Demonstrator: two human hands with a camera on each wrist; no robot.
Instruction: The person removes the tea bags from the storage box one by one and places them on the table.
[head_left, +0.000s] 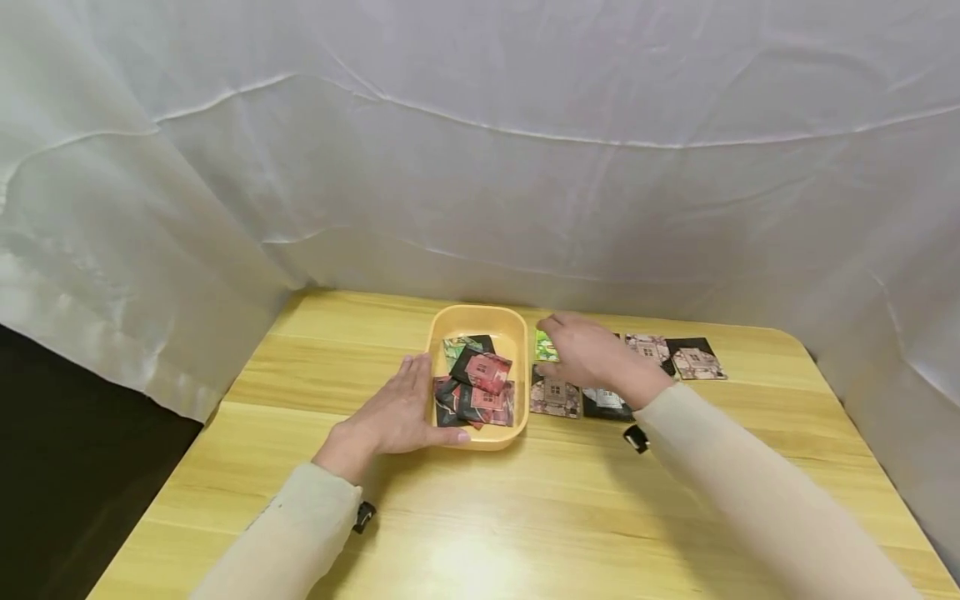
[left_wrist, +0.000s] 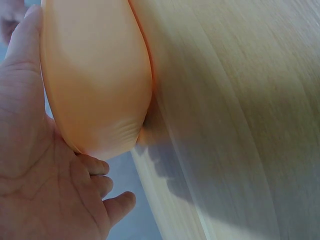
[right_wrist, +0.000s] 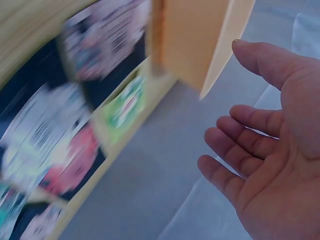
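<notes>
A yellow-orange plastic basket [head_left: 512, 327] stands on the table with several small square packets [head_left: 487, 372] piled inside, black and red with one green. My left hand [head_left: 397, 414] lies against its left wall, fingers extended and thumb along the front rim. In the left wrist view the basket's outer wall [left_wrist: 97, 75] sits beside the palm. My right hand [head_left: 592, 354] hovers over packets on the right of the basket, near a green packet [head_left: 545, 345]. Its fingers are spread and hold nothing in the right wrist view, where the palm [right_wrist: 280, 165] faces the basket's side.
Two rows of flat packets lie right of the basket, among them a brown printed one [head_left: 555, 397], a black one [head_left: 606, 403] and one at the far right [head_left: 697, 358]. Behind the wooden table [head_left: 540, 508] hangs a pale curtain [head_left: 480, 200].
</notes>
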